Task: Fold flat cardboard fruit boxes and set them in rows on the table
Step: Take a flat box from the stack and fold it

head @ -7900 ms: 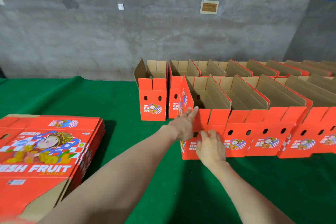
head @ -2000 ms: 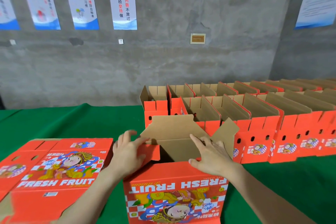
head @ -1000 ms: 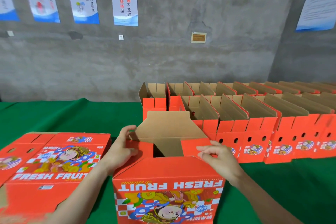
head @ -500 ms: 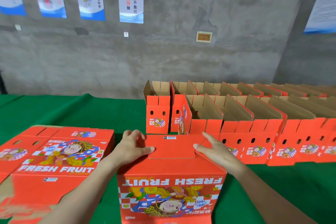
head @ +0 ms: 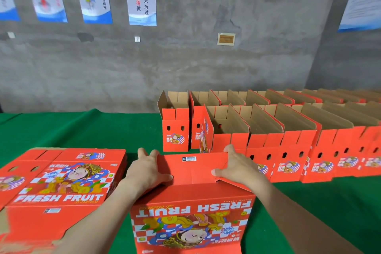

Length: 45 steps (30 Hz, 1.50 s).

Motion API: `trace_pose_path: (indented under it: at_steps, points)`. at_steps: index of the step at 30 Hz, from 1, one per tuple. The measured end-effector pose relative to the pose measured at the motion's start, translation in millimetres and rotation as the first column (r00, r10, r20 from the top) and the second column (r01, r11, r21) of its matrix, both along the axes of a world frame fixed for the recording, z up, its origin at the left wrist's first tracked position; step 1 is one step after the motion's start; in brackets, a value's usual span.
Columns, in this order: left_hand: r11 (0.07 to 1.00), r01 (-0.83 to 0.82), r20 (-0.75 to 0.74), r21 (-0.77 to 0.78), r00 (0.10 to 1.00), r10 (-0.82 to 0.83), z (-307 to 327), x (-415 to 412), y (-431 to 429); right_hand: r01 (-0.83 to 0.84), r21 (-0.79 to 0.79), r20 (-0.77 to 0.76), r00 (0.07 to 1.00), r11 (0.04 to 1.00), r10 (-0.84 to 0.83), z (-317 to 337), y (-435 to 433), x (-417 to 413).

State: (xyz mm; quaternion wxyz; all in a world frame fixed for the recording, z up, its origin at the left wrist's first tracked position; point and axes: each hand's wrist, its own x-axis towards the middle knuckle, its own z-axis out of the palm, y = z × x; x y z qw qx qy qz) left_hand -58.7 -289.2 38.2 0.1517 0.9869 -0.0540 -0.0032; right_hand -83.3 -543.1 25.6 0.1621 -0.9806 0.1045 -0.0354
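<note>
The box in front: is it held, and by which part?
Not gripped: left hand and right hand press flat on the closed flaps of the box.

One head-worn view looks forward and down across the green table (head: 82,130), facing the grey wall (head: 206,68) at 12 o'clock; nearest, at 6 o'clock just beneath the lens, is the red box (head: 191,208); the flat stack (head: 61,181) lies at 8 o'clock; the standing rows (head: 288,130) run toward 3 o'clock.
</note>
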Motion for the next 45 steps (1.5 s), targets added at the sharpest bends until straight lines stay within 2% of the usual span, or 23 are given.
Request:
trace_pose_path:
  at_steps: [3,5,8,11,12,14,16,17,19,22,26,28,30,31,32,35,38,40,41,44,45]
  points:
    - [1.0,0.007,-0.003,-0.005,1.0,-0.007,-1,1,0,-0.008,-0.035,0.012,1.0,0.999,0.008,-4,-4,1]
    - [0.996,0.045,-0.026,-0.084,0.999,-0.047,-5,5,2,-0.009,0.012,0.012,1.0,1.0,0.008,-8,-10,0]
    - [0.95,0.065,-0.032,-0.307,0.996,-0.079,-14,8,8,-0.01,0.299,-0.014,1.0,0.954,0.015,-13,-19,-7]
    - [0.827,-0.029,0.013,-0.562,0.999,0.044,-26,8,24,0.048,0.645,0.028,0.996,0.762,-0.086,-13,-30,-21]
    - [0.751,-0.086,-0.044,-0.655,0.996,0.076,-32,8,33,0.092,0.73,0.023,0.987,0.677,-0.159,-15,-33,-27]
    - [0.612,-0.245,-0.283,-0.752,0.959,0.035,-43,0,48,0.213,0.822,-0.093,0.965,0.528,-0.244,-26,-38,-43]
    - [0.625,-0.308,-0.48,-0.717,0.869,-0.123,-47,-13,55,0.29,0.819,-0.233,0.957,0.495,-0.174,-46,-36,-60]
    - [0.629,-0.29,-0.498,-0.722,0.849,-0.179,-48,-15,57,0.308,0.813,-0.275,0.951,0.495,-0.141,-54,-34,-66]
    - [0.598,-0.249,-0.45,-0.762,0.868,-0.212,-45,-17,61,0.312,0.823,-0.291,0.949,0.474,-0.118,-57,-30,-74]
    - [0.47,-0.266,-0.396,-0.841,0.896,-0.201,-33,-16,80,0.239,0.877,-0.247,0.968,0.417,-0.036,-35,-20,-76]
    - [0.242,-0.288,-0.344,-0.926,0.908,-0.237,-19,-22,117,0.086,0.919,-0.151,0.978,0.385,0.142,-14,-4,-79]
    - [0.157,-0.288,-0.319,-0.945,0.917,-0.237,-16,-24,135,0.016,0.894,-0.124,0.969,0.449,0.214,-10,4,-77]
    - [0.093,-0.27,-0.284,-0.958,0.935,-0.213,-14,-27,150,-0.021,0.782,-0.151,0.963,0.622,0.222,-2,15,-75]
    - [0.082,-0.275,-0.286,-0.958,0.941,-0.181,-12,-29,154,-0.034,0.737,-0.157,0.963,0.675,0.219,4,22,-75]
    - [0.082,-0.289,-0.298,-0.954,0.944,-0.141,-10,-30,157,-0.068,0.734,-0.137,0.96,0.676,0.245,10,30,-76]
    - [0.038,-0.282,-0.284,-0.959,0.958,-0.049,-7,-35,159,-0.22,0.835,0.067,0.95,0.504,0.304,25,47,-79]
    - [-0.053,-0.158,-0.158,-0.986,0.987,-0.01,-7,-32,159,-0.312,0.876,0.261,0.948,0.368,0.181,34,59,-79]
    - [-0.053,-0.116,-0.117,-0.992,0.993,0.026,-8,-28,154,-0.357,0.854,0.343,0.933,0.379,0.106,40,65,-80]
    - [-0.005,-0.112,-0.112,-0.994,0.991,0.068,-8,-26,151,-0.383,0.82,0.386,0.919,0.427,0.082,41,68,-81]
    - [0.331,-0.126,-0.07,-0.935,0.981,0.179,-13,-26,139,-0.439,0.62,0.523,0.849,0.65,0.074,36,72,-80]
    - [0.402,-0.123,-0.06,-0.908,0.985,0.164,-14,-29,131,-0.435,0.516,0.55,0.829,0.738,0.103,30,74,-78]
